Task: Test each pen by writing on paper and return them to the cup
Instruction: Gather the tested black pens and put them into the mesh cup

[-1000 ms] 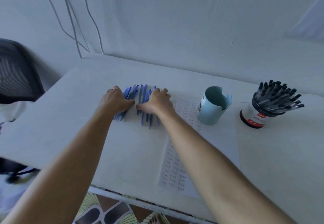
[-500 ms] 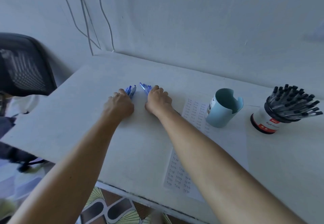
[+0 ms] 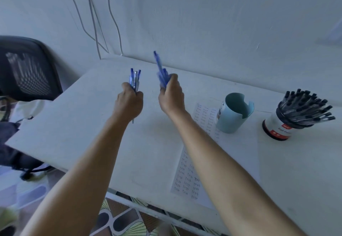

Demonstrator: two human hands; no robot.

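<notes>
Your left hand [image 3: 129, 102] clutched a blue pen bundle [image 3: 135, 78], your right hand [image 3: 172, 97] a second bundle [image 3: 162, 74], mid-frame over the white desk [image 3: 74, 124].

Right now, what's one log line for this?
left hand: grips left pen bunch | right hand: grips right pen bunch | blue cup: upright, no pens

"test" in rows on paper [image 3: 187, 177], "Ball" on tub [image 3: 276, 126]
</notes>
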